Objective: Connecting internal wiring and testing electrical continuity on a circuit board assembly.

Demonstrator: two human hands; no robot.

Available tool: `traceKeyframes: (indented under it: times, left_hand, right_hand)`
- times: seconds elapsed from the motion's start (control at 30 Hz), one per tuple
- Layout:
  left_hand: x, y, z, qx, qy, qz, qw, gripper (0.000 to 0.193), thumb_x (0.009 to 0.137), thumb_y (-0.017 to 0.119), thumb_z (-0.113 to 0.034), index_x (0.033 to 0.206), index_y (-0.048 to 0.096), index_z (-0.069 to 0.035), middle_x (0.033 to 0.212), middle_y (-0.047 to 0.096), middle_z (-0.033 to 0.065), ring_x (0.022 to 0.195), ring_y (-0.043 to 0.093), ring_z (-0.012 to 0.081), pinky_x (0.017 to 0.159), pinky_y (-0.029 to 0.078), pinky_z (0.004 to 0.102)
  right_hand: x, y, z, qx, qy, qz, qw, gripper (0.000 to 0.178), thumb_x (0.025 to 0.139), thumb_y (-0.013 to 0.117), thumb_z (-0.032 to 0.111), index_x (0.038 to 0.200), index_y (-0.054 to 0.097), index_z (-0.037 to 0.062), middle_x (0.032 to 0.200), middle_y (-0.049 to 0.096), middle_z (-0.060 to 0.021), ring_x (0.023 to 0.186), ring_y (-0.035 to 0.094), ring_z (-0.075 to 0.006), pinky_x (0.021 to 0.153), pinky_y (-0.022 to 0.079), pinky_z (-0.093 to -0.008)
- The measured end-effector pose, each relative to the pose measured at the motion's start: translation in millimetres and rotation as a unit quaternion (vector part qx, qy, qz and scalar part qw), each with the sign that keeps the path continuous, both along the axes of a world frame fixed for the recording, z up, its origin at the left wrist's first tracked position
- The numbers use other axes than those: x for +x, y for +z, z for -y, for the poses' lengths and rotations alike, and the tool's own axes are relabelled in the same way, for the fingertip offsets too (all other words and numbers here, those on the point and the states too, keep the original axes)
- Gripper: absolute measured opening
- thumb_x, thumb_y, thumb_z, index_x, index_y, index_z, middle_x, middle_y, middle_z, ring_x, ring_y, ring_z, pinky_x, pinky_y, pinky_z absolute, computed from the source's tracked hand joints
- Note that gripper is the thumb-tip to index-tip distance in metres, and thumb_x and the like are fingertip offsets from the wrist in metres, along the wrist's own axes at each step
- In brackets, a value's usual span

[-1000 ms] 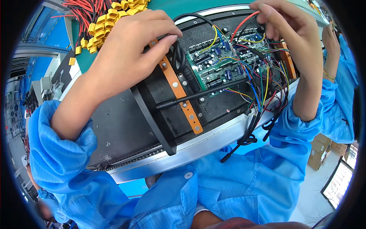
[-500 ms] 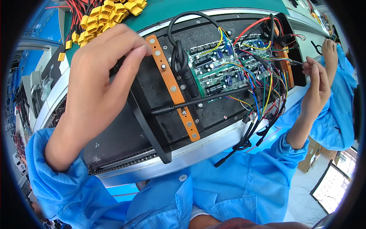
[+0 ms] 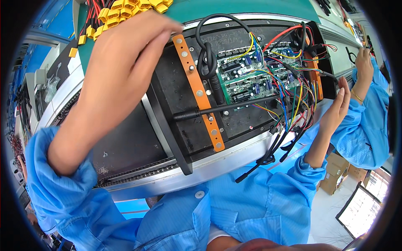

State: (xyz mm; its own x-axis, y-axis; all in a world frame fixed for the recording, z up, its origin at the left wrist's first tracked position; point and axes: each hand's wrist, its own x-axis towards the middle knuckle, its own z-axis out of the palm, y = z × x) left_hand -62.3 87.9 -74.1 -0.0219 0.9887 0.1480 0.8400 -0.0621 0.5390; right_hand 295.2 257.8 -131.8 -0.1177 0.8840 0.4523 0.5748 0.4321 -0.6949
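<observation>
My left hand [image 3: 125, 69] reaches over the upper left, its fingers stretched out and slightly blurred at the tips. Those tips are near the upper end of an orange bar [image 3: 199, 93] with silver studs; I cannot tell whether they touch it. The bar crosses a black tray [image 3: 184, 134] holding green circuit boards [image 3: 251, 83] with many coloured wires [image 3: 289, 100]. A thick black cable [image 3: 211, 58] loops beside the boards, and a straight black cable [image 3: 238, 106] lies below them. My right hand [image 3: 335, 111] is by the tray's right end plate [image 3: 328, 85], fingers straight, seemingly holding nothing.
Yellow connectors [image 3: 125, 10] on red and black leads lie piled on a green mat [image 3: 188, 8] at the back. A silver conveyor rail [image 3: 201, 173] runs along the near side. At the right is a co-worker's hand [image 3: 364, 69]; cardboard boxes [image 3: 335, 171] stand below.
My right hand has drawn back toward me from the thin cable at the tray's right end, its fingers straightening. My left hand has shifted up and right. The whole view has moved slightly.
</observation>
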Motion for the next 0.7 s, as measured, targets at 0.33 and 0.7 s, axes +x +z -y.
traceKeyframes:
  times: [0.33,0.7]
  left_hand:
    - [-14,-53,-107,-0.213,-0.127,0.525,0.814,0.061,0.094,0.019,-0.047,0.118,0.051,-0.001,0.127,0.044,0.0189,0.125,0.035,0.0261,0.106,0.024,0.0317]
    - [3,-61,-119,-0.265,-0.118,0.53,0.797,0.065,0.093,0.019,-0.049,0.12,0.05,0.001,0.13,0.044,0.0144,0.123,0.038,0.0252,0.106,0.024,0.0293]
  right_hand:
    - [7,-14,-8,-0.062,0.021,-0.122,0.99,0.037,0.095,0.033,0.022,0.12,0.048,-0.002,0.118,0.052,-0.0146,0.112,0.047,-0.0211,0.097,0.033,-0.0289]
    - [13,-19,-9,-0.105,-0.043,-0.219,0.969,0.038,0.095,0.034,0.023,0.121,0.045,-0.0024,0.12,0.049,-0.0149,0.112,0.045,-0.0203,0.096,0.034,-0.0302]
